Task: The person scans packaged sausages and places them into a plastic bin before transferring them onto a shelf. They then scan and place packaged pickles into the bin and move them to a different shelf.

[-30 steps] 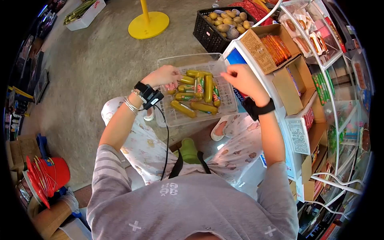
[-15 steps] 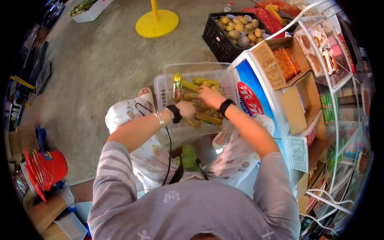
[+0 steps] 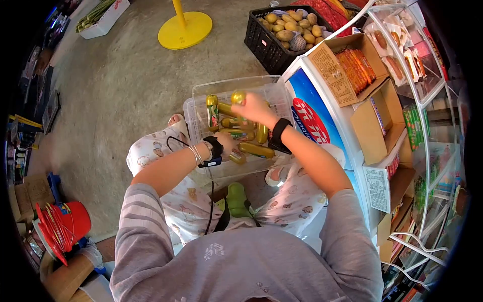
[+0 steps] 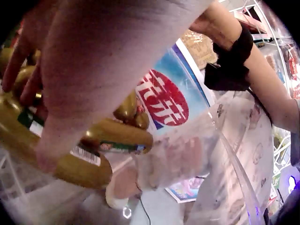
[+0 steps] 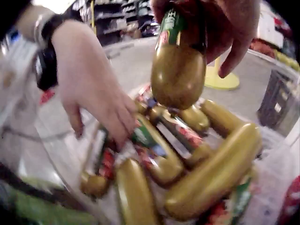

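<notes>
In the head view, several gold-wrapped sausages (image 3: 256, 149) lie in a clear plastic basket (image 3: 236, 171) before the knees. My right hand (image 3: 255, 108) grips one sausage (image 3: 238, 96) above the others; the right wrist view shows its rounded end (image 5: 178, 79) pointing down. My left hand (image 3: 225, 143) is low at the basket's near left part. Its fingers and thumb are spread over a labelled sausage (image 4: 84, 171) in the left wrist view, fingertips partly among the sausages. Another sausage (image 3: 212, 113) lies lengthwise along the basket's left side.
Right of the basket stands a white-and-blue freezer (image 3: 308, 113) with open cartons (image 3: 375, 128) on it. A black crate of potatoes (image 3: 274, 53) and a yellow stand base (image 3: 185, 31) are beyond. A red bucket (image 3: 78, 221) sits at the left.
One second ago both hands were at opposite sides of the basket. They came in over the sausages, and my right hand has since lifted one. A sausage now lies along the left side.
</notes>
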Motion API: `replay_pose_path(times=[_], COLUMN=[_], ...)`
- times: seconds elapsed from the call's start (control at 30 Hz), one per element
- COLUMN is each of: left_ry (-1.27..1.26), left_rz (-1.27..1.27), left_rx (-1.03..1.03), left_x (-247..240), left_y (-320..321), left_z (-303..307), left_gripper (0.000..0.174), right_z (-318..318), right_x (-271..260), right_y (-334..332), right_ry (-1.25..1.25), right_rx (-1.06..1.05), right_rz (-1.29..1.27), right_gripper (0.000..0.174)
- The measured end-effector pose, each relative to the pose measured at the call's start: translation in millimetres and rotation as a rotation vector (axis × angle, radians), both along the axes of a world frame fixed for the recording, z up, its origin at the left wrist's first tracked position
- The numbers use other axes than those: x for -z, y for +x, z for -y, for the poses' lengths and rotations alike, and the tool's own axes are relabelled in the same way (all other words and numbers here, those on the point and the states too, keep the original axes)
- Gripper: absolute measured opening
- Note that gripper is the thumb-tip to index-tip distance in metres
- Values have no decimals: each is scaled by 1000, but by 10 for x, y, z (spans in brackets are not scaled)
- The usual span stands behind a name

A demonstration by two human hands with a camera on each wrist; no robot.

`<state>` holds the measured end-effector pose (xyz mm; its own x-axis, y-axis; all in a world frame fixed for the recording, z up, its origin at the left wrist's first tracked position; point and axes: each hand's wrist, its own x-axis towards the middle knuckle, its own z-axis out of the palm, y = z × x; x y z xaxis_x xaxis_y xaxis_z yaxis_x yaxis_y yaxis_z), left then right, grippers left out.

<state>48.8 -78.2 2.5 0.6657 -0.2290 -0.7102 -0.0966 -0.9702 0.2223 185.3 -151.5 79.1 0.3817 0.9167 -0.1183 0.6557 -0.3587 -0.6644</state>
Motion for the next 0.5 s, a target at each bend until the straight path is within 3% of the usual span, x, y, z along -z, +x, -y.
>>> replay_pose_path(times=[0.07, 0.1, 0.13, 0.17, 0.2, 0.23, 0.27, 0.3, 0.33, 0.37, 0.47, 0.5], left_ry=[-57, -289, -521, -672, -711, -876, -1043, -1045, -1284, -1524, -1575, -1446], left_rz=[-122, 7, 140, 116, -53, -26, 0, 0, -64, -130, -131, -22], left_rx=[-68, -407, -746, -831, -863, -993, -1123, -1125, -1199, -1267, -1213, -1202], left_x=[-436, -690, -802, -385, -662, -605, -588, -562, -530, -531, -950, -1002], left_y=[40, 20, 0, 82, 187, 184, 152, 146, 131, 107, 62, 66], left_z=[-62, -115, -170, -313, -390, -461, -510, -514, -520, -520, -249, -184], left_gripper=[44, 43, 43, 37, 29, 30, 32, 32, 42, 53, 57, 44], right_z=[-39, -35, -3, 36, 57, 71, 83, 106, 114, 133, 13, -27], right_x=[171, 117, -13, -176, -254, -202, -238, -281, -304, -208, -143, -129], right_y=[95, 65, 25, -19, -17, 30, 30, 14, -2, 52, 60, 58], right_ry=[165, 262, 260, 307, 352, 376, 375, 432, 489, 453, 487, 481], right_rx=[262, 386, 385, 514, 644, 651, 652, 705, 758, 684, 680, 680], right_rz=[-723, -915, -916, -1224, -1530, -1660, -1657, -1707, -1758, -1773, -1654, -1656], right_gripper=[24, 23, 23, 23, 22, 24, 24, 24, 24, 24, 23, 23])
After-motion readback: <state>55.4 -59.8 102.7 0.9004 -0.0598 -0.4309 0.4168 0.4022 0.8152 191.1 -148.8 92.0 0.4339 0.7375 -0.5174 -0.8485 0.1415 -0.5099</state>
